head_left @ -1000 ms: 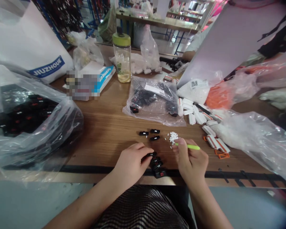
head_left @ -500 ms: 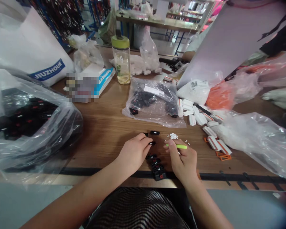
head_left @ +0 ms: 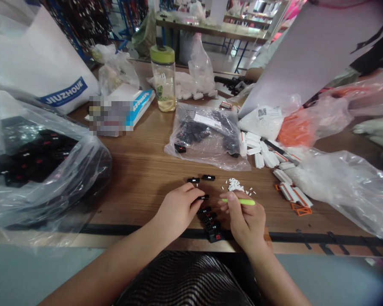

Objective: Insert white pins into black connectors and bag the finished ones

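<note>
My left hand [head_left: 177, 209] pinches a small black connector [head_left: 203, 197] just above the wooden table [head_left: 140, 170]. My right hand [head_left: 246, 221] is closed round a thin green tool [head_left: 241, 202], whose tip points left toward that connector. Below the two hands lies a short row of black connectors [head_left: 210, 223] near the table's front edge. Two more loose black connectors [head_left: 200, 179] lie just beyond my left hand. A small heap of tiny white pieces [head_left: 235, 185] sits beyond my right hand.
A clear bag of black parts [head_left: 207, 136] lies mid-table, and a big plastic bag of black parts [head_left: 35, 157] fills the left. White and orange housings [head_left: 287, 187] and bulky clear bags [head_left: 344, 182] crowd the right. A bottle with a green lid [head_left: 162, 78] stands at the back.
My left hand reached forward to the loose connectors, took one and drew it back a little. My right hand moved left with the green tool toward it.
</note>
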